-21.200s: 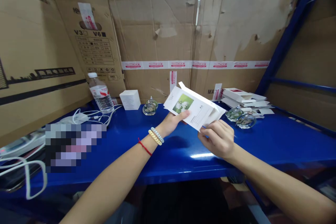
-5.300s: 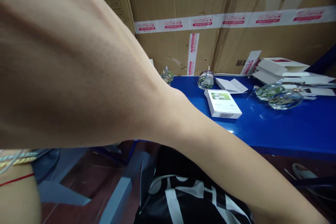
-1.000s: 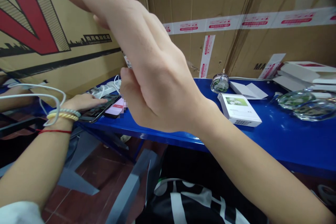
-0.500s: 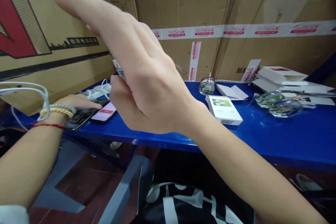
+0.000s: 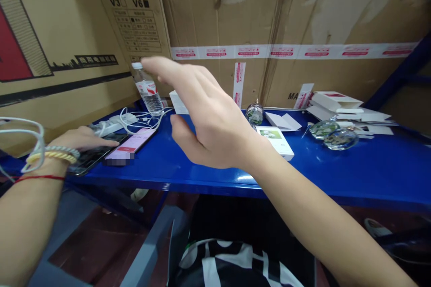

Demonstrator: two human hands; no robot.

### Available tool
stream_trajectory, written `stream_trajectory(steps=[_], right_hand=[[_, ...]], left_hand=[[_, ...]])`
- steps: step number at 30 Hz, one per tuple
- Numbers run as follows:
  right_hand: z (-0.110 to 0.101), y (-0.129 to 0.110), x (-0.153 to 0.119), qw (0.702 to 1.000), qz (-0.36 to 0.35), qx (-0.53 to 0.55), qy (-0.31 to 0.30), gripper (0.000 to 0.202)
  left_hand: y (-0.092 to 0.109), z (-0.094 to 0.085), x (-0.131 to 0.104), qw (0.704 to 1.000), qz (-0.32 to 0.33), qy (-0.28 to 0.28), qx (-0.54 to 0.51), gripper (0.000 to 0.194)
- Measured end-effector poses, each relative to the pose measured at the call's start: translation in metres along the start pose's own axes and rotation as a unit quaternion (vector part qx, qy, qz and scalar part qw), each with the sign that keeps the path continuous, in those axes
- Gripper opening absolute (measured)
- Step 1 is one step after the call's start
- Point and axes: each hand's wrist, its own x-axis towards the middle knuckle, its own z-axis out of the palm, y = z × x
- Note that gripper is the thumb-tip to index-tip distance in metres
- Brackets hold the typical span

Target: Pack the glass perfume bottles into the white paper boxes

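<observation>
My left hand [image 5: 84, 140], with bracelets and a red string at its wrist, lies with fingers stretched over a dark-screened device [image 5: 88, 160] at the table's left. Beside it is a phone [image 5: 136, 140] with a lit pink screen. Raised over the middle of the table, my right hand [image 5: 212, 119] holds nothing; its fingers are extended and the thumb stands apart. Its wrist partly covers a small white box [image 5: 279, 144] with a green picture. A round clear glass piece [image 5: 255, 114] with a pointed top stands behind that box.
A water bottle [image 5: 150, 94] stands at the back left near white cables and a power strip [image 5: 116, 124]. More round glass pieces [image 5: 340, 138] and stacked white cartons [image 5: 336, 101] lie on the right. Large cardboard boxes [image 5: 208, 18] wall the blue table's [image 5: 377, 166] back.
My right hand has come lower, uncovering the water bottle. My left hand stays over the dark device. The table's things appear shifted left in view.
</observation>
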Motion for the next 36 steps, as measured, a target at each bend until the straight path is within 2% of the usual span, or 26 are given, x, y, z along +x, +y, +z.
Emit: stream_trajectory(steps=[2,3,5,7,9,11,13,14,16,19,20,22,24,26,29,32,36], right_hand=[[-0.001,0.012,-0.010,0.999,-0.004,0.003,-0.035,0.052],[-0.001,0.022,-0.018,0.999,-0.007,0.005,-0.052,0.049],[-0.001,0.047,-0.037,0.996,-0.004,0.015,-0.084,0.044],[-0.002,0.079,-0.060,0.993,0.046,0.005,-0.106,0.039],[-0.005,0.113,-0.082,0.983,0.132,-0.020,-0.127,0.037],[-0.008,0.143,-0.098,0.969,0.194,-0.038,-0.149,0.035],[-0.011,0.165,-0.106,0.948,0.259,-0.050,-0.180,0.032],[-0.012,0.173,-0.108,0.930,0.296,-0.055,-0.210,0.030],[-0.013,0.181,-0.106,0.879,0.375,-0.063,-0.288,0.030],[-0.013,0.180,-0.096,0.774,0.494,-0.061,-0.391,0.053],[-0.012,0.178,-0.092,0.745,0.525,-0.062,-0.408,0.062],[-0.010,0.174,-0.084,0.708,0.562,-0.072,-0.421,0.073],[-0.007,0.172,-0.079,0.698,0.572,-0.083,-0.423,0.072],[-0.003,0.174,-0.077,0.696,0.579,-0.071,-0.420,0.064],[0.002,0.179,-0.082,0.698,0.592,-0.018,-0.402,0.050],[0.007,0.181,-0.090,0.715,0.601,0.053,-0.354,0.038],[0.011,0.178,-0.098,0.718,0.624,0.145,-0.272,0.021]], left_hand=[[0.000,0.004,-0.007,0.998,-0.058,0.003,0.024,0.054],[0.004,0.008,-0.013,0.997,-0.074,0.036,0.012,0.050],[0.018,0.015,-0.030,0.984,-0.080,0.144,-0.063,0.041],[0.041,0.023,-0.048,0.962,-0.084,0.213,-0.147,0.033],[0.070,0.026,-0.065,0.951,-0.037,0.226,-0.209,0.028],[0.103,0.025,-0.080,0.948,0.053,0.193,-0.246,0.027],[0.141,0.021,-0.093,0.934,0.151,0.178,-0.271,0.026],[0.161,0.019,-0.099,0.924,0.222,0.153,-0.271,0.026],[0.202,0.020,-0.108,0.894,0.346,0.111,-0.260,0.026],[0.258,0.035,-0.118,0.844,0.504,0.058,-0.174,0.031],[0.273,0.042,-0.120,0.840,0.522,0.043,-0.140,0.034],[0.295,0.060,-0.126,0.862,0.493,-0.026,-0.114,0.043],[0.306,0.076,-0.133,0.877,0.463,-0.087,-0.094,0.054],[0.307,0.087,-0.139,0.879,0.458,-0.101,-0.083,0.063],[0.304,0.092,-0.143,0.870,0.473,-0.104,-0.093,0.070],[0.304,0.091,-0.141,0.863,0.475,-0.128,-0.111,0.066],[0.308,0.093,-0.134,0.851,0.446,-0.189,-0.202,0.045]])
